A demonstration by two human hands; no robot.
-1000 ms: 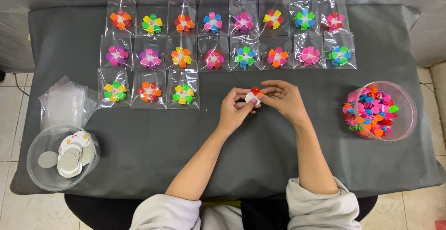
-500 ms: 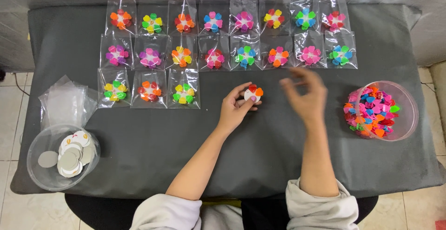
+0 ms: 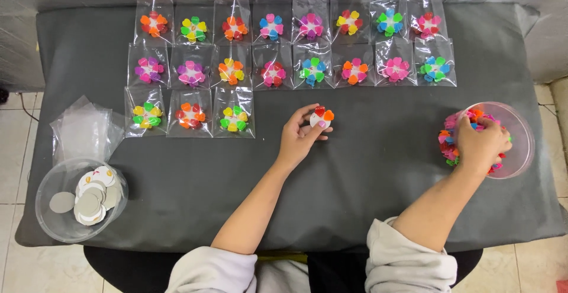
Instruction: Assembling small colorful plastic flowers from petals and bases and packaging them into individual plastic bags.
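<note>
Resting low in the frame, the grey tabletop (image 3: 367,180) carries everything. At lower left sits a clear tub (image 3: 44,222) of round white discs (image 3: 92,195), too overlapped to count, with a stack of empty bags (image 3: 83,128) just above it. Mid-frame, the left hand (image 3: 299,138) pinches one disc (image 3: 319,120) between thumb and fingers (image 3: 303,115), closed on its rim; two heart clips (image 3: 323,114), red and orange, sit on it. At the right edge the right hand (image 3: 478,145) is curled down into a clear bowl (image 3: 520,151) of loose clips (image 3: 449,142); whether it grips any I cannot tell. Disc and clips look light, stiff and small, probably easy to drop, best held by the disc's edge. Farthest up, filled bags (image 3: 272,27) lie in rows: three, eight, eight, nineteen in all.
</note>
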